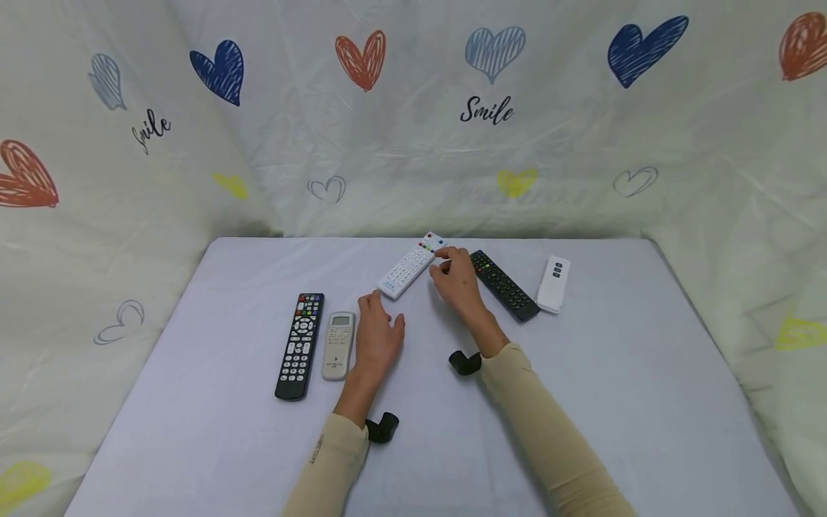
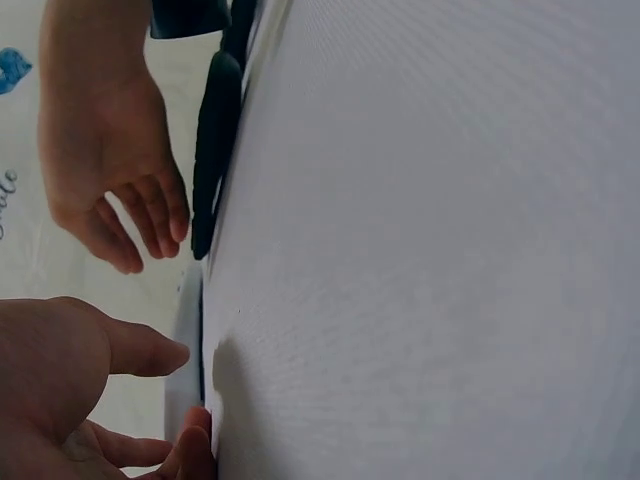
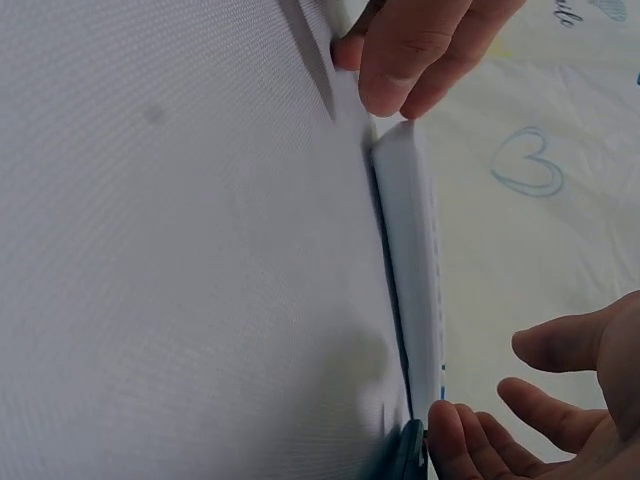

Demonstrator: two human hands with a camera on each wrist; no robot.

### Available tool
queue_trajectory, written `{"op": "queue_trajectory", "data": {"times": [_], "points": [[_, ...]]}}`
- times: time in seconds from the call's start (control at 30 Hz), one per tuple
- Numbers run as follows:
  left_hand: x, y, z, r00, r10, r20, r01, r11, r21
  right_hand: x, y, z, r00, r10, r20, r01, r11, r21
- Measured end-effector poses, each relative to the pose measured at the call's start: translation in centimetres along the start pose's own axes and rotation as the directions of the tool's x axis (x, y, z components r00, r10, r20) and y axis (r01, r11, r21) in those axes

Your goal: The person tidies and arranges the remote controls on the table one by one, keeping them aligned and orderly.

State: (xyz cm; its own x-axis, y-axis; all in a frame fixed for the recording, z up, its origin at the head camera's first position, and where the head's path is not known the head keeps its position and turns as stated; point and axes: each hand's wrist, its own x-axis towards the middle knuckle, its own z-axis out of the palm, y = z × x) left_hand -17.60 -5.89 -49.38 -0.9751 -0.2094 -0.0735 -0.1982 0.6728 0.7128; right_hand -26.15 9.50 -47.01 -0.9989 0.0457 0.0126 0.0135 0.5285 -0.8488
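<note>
A white remote control [image 1: 408, 268] with coloured buttons lies slanted at the back middle of the table. My left hand [image 1: 377, 339] reaches toward its lower end, fingertips right at the edge; the right wrist view shows these left fingers [image 3: 410, 50] at the remote's corner. Over the gap between this remote and a black remote control [image 1: 507, 289] hovers my right hand [image 1: 457, 281], its fingers loosely bent and thumb apart. From the left wrist view, the right hand [image 2: 115, 150] hangs beside the black remote with nothing in its grasp.
Left of my left hand lie a beige remote with a small display [image 1: 338, 346] and a long black remote [image 1: 300, 348]. A small white remote [image 1: 553, 284] lies at the right, by the black one's end. Behind the table [image 1: 614, 402] hangs a heart-printed cloth [image 1: 413, 143].
</note>
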Motion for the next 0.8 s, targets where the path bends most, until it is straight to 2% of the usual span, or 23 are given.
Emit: {"op": "queue_trajectory", "data": {"times": [0.37, 0.8], "points": [[0.3, 0.1, 0.3, 1.0, -0.02, -0.02, 0.02, 1.0, 0.006, 0.5, 0.2, -0.2, 1.0, 0.007, 0.003, -0.007, 1.0, 0.016], [1.5, 0.5, 0.8, 0.997, 0.013, -0.073, -0.01, 0.999, 0.033, 1.9, 0.4, -0.1, 1.0, 0.003, 0.026, -0.001, 0.997, -0.078]]}}
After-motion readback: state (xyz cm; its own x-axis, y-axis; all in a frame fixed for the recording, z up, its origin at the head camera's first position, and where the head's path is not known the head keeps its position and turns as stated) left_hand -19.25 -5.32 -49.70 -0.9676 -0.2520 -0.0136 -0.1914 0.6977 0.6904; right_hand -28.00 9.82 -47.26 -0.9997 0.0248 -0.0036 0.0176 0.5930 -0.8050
